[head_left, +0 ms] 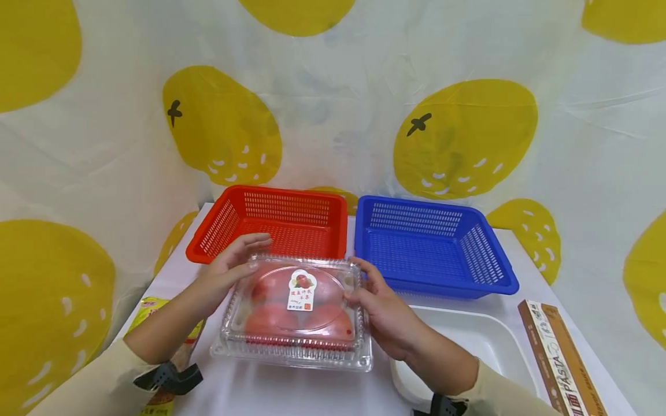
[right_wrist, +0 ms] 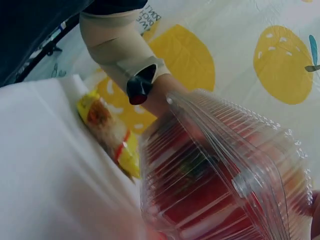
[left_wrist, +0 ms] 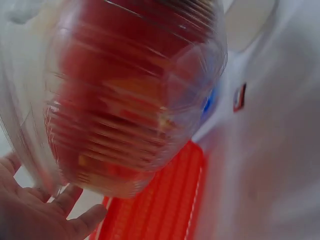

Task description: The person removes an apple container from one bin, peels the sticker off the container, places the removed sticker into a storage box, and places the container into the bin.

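Observation:
A clear plastic clamshell box (head_left: 291, 358) holds several round red fruits, and a white label (head_left: 302, 290) sits on its lid. The box is tilted toward me above the table's front. My right hand (head_left: 387, 315) grips its right side, thumb on the lid, other fingers round the far edge. Along the left side, my left hand (head_left: 235, 263) touches the box near its far corner with fingers extended. In the left wrist view, spread fingers (left_wrist: 65, 200) lie against the box's edge. Most of the right hand is out of its wrist view.
Behind the box stand a red basket (head_left: 340, 231) and a blue basket (head_left: 442, 283). To the right are a white tray (head_left: 499, 329) and a brown pasta box (head_left: 559, 358). A yellow food packet (right_wrist: 110, 130) lies at the left, partly under the left forearm. A patterned curtain hangs behind.

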A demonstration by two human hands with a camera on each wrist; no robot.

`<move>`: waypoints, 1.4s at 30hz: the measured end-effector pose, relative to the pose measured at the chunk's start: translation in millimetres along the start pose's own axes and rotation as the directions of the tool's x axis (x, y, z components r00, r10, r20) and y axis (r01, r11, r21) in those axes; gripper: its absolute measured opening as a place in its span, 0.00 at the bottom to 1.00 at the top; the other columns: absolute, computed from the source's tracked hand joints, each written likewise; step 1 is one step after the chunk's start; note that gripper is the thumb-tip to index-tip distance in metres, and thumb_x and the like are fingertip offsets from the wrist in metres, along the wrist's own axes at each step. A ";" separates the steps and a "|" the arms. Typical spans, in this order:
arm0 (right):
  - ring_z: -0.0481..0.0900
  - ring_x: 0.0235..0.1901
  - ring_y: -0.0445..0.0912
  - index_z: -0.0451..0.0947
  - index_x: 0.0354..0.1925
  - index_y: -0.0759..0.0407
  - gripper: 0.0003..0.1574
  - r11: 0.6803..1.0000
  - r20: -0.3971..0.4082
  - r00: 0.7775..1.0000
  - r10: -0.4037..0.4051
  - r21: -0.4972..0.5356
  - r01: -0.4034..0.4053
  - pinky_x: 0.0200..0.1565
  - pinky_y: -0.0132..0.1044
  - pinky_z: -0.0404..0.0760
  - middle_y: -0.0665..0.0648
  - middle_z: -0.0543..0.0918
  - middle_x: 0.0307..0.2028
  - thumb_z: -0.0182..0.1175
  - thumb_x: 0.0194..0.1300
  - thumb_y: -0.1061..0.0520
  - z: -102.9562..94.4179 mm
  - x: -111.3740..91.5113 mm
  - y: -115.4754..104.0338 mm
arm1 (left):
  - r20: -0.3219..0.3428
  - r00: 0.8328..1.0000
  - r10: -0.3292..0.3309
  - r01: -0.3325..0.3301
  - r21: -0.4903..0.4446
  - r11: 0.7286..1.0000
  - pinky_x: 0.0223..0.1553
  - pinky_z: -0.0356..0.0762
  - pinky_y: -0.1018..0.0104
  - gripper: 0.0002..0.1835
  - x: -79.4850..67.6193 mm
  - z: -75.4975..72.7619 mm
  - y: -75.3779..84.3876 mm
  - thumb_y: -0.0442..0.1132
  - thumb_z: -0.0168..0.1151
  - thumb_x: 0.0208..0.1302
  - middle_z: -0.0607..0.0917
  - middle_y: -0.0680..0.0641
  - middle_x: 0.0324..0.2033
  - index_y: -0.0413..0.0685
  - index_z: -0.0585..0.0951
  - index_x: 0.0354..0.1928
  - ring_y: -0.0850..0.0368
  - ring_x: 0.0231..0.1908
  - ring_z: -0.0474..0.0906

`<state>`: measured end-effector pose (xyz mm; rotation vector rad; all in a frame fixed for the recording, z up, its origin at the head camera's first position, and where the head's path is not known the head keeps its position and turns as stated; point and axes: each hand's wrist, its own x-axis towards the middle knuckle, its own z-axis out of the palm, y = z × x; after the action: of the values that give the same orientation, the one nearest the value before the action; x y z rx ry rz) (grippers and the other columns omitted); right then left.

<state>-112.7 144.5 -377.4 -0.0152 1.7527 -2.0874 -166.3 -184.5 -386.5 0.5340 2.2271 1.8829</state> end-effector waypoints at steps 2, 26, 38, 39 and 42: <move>0.69 0.68 0.62 0.53 0.81 0.39 0.46 1.000 0.014 1.000 0.001 0.011 -0.001 0.59 0.48 0.81 0.63 0.58 0.77 0.57 0.74 0.61 10.1 4.6 7.2 | -0.010 1.000 0.003 -0.003 0.004 1.000 0.58 0.84 0.58 0.29 -12.3 -10.0 -3.3 0.40 0.61 0.77 0.71 0.43 0.73 0.52 0.68 0.77 0.43 0.72 0.65; 0.66 0.70 0.57 0.62 0.80 0.45 0.50 0.999 -0.053 0.999 -0.001 0.053 0.004 0.64 0.46 0.71 0.64 0.61 0.78 0.62 0.62 0.64 62.1 30.8 91.6 | -0.005 1.000 -0.011 0.012 0.071 0.997 0.63 0.73 0.71 0.26 -69.8 -48.5 -54.7 0.38 0.49 0.83 0.72 0.42 0.74 0.46 0.66 0.79 0.57 0.72 0.70; 0.80 0.58 0.57 0.60 0.81 0.44 0.48 0.960 -0.057 0.991 -0.119 -0.262 0.100 0.54 0.46 0.83 0.69 0.74 0.69 0.68 0.68 0.56 61.3 26.5 99.8 | -0.018 0.999 -0.045 0.045 0.047 0.998 0.61 0.75 0.72 0.27 -70.2 -47.3 -66.3 0.39 0.52 0.82 0.73 0.47 0.73 0.46 0.66 0.79 0.60 0.71 0.69; 0.81 0.57 0.57 0.60 0.81 0.44 0.48 0.948 -0.054 0.989 -0.135 -0.297 0.113 0.56 0.47 0.82 0.69 0.75 0.68 0.68 0.68 0.55 61.3 25.6 100.6 | -0.022 0.999 -0.048 0.049 0.049 0.998 0.62 0.74 0.73 0.27 -70.2 -46.8 -67.1 0.39 0.53 0.82 0.72 0.45 0.73 0.46 0.66 0.78 0.60 0.71 0.69; 0.83 0.56 0.55 0.59 0.82 0.42 0.49 0.937 -0.049 0.988 -0.149 -0.326 0.125 0.58 0.49 0.81 0.68 0.75 0.69 0.68 0.70 0.53 61.9 23.4 102.7 | -0.029 0.999 -0.046 0.048 0.063 0.997 0.62 0.72 0.74 0.27 -70.5 -44.3 -69.0 0.39 0.53 0.82 0.71 0.40 0.73 0.46 0.67 0.78 0.59 0.70 0.68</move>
<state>-86.4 66.3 -467.4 -0.1615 2.1783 -1.8883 -128.1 -261.2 -452.5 0.4644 2.3024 1.8129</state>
